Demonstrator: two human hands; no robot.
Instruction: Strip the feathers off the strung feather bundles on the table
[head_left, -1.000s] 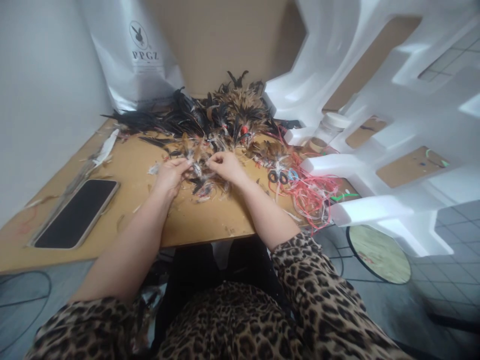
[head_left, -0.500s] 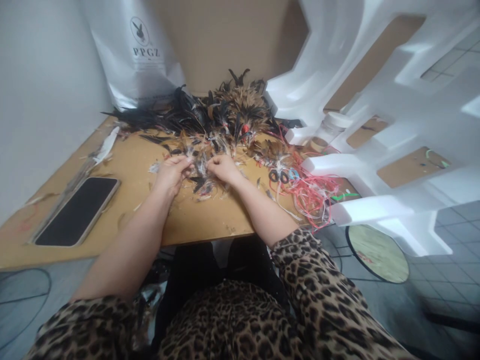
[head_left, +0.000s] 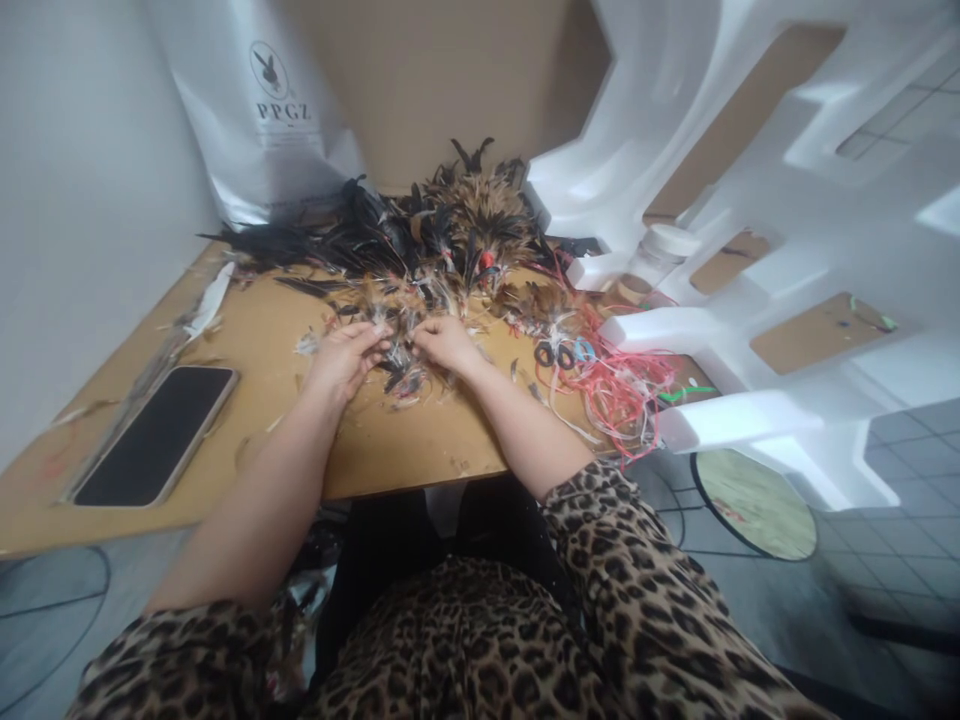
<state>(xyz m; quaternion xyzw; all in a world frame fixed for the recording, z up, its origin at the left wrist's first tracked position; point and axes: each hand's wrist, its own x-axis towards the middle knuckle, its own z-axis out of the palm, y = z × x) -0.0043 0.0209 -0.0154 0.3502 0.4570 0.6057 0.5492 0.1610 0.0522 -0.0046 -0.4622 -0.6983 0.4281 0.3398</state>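
Observation:
Both hands work close together over loose feathers on the table. My left hand (head_left: 347, 356) is closed, thumb and fingertips pinching a small brownish feather tuft (head_left: 373, 308). Just to its right, my right hand (head_left: 448, 344) pinches at greyish feathers (head_left: 405, 322) with thumb and forefinger. Fine detail between the fingertips is blurred. Below them lies a small heap of dark and white feather scraps (head_left: 405, 378). Behind the hands spreads a large pile of black feathers (head_left: 375, 225), with a tan feather bundle (head_left: 484, 205) at its right.
A phone (head_left: 157, 435) lies at the left, near a white feather (head_left: 210, 302). Black-handled scissors (head_left: 553, 355) and tangled pink string (head_left: 622, 395) are at the right, beside white foam packing (head_left: 720, 420). A jar (head_left: 664, 250) and a white bag (head_left: 262, 150) stand behind.
The camera view has shifted slightly. My hands keep nearly the same place over the feathers, still pinching, with only small finger movements.

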